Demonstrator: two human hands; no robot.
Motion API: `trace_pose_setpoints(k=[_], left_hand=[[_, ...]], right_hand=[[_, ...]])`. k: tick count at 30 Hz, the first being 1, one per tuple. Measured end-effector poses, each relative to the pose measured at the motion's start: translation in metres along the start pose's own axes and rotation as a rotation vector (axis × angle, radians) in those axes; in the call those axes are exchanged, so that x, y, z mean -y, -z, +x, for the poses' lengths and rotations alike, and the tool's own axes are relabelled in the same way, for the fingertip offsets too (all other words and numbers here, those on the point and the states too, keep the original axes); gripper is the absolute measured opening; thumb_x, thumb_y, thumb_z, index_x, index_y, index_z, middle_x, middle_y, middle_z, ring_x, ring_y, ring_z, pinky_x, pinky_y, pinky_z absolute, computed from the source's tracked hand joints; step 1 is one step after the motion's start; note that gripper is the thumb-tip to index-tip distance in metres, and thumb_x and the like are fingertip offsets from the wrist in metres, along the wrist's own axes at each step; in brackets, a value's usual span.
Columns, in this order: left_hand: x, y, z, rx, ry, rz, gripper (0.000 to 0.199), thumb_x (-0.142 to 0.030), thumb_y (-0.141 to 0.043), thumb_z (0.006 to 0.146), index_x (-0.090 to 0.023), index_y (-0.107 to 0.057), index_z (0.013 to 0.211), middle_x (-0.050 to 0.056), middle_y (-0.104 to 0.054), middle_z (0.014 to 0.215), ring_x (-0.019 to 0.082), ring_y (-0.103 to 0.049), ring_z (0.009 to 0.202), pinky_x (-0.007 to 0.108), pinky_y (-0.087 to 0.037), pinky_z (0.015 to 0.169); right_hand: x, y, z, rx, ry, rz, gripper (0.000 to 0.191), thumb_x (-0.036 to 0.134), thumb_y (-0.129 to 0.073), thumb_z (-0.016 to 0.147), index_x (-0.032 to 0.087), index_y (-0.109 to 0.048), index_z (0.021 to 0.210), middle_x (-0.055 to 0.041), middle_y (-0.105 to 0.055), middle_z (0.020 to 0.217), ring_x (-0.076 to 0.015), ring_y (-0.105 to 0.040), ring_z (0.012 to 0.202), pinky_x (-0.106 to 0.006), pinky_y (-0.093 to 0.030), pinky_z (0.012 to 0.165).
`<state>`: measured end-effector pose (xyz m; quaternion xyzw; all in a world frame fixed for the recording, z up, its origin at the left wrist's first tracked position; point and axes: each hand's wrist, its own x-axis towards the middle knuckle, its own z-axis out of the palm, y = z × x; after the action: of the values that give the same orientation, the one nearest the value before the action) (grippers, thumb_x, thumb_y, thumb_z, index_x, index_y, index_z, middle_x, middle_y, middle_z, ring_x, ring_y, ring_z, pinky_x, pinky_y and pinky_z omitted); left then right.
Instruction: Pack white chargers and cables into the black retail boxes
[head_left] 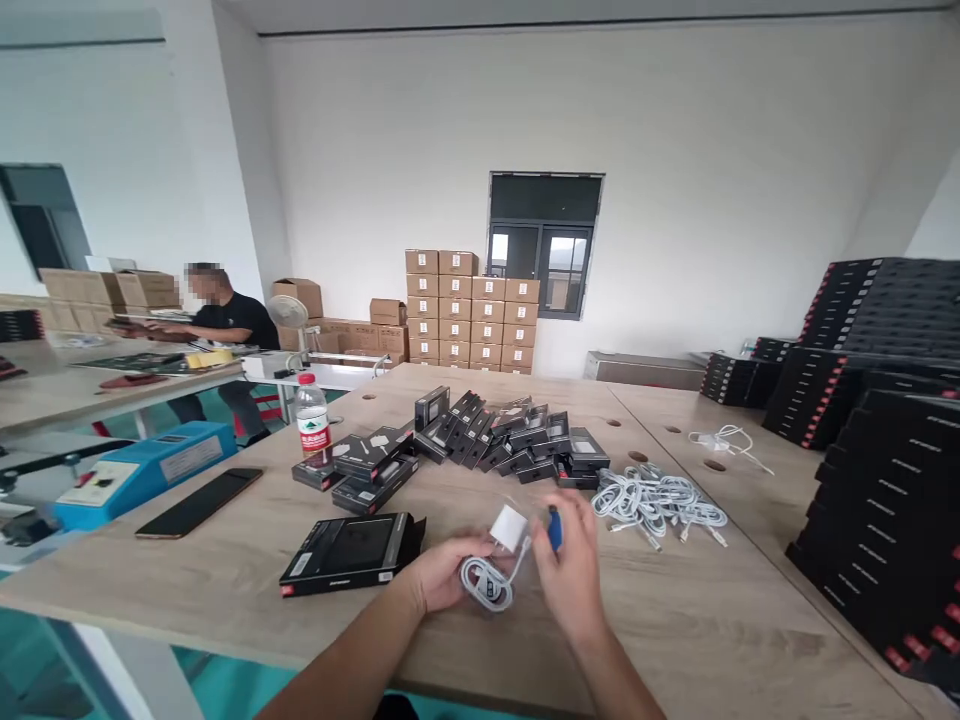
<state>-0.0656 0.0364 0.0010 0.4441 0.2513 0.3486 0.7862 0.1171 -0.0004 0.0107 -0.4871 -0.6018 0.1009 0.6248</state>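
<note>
My left hand point(442, 572) is closed around the edge of a clear plastic piece, mostly see-through, that carries a white charger plug point(509, 528) and a coiled white cable point(487, 584). Just right of the plug, my right hand point(571, 560) has its fingers curled, and a small blue object point(555, 529) shows between thumb and fingers; its kind is not clear. That hand is slightly blurred. To the left of my hands lies a black box point(349, 552) with its right end flap open. A heap of white cables point(652, 500) lies to the right.
Several small black boxes point(517, 435) are heaped behind my hands. A red-capped bottle point(313, 425) and a phone point(199, 503) are at the left. Tall stacks of black boxes point(885, 530) line the right side. A person point(225, 315) sits at another table beyond a blue machine point(150, 470).
</note>
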Motion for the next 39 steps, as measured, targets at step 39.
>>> trace_pose_setpoints(k=[39], left_hand=[[0.017, 0.003, 0.008, -0.137, -0.256, -0.230, 0.031, -0.018, -0.070, 0.065, -0.015, -0.070, 0.096, 0.004, -0.069, 0.081, 0.018, -0.063, 0.072, 0.028, -0.045, 0.065]], right_hand=[[-0.017, -0.019, -0.025, 0.347, -0.211, 0.197, 0.037, 0.057, -0.058, 0.088, 0.021, -0.067, 0.090, -0.0028, -0.065, 0.084, -0.0209, -0.060, 0.078, -0.031, -0.048, 0.072]])
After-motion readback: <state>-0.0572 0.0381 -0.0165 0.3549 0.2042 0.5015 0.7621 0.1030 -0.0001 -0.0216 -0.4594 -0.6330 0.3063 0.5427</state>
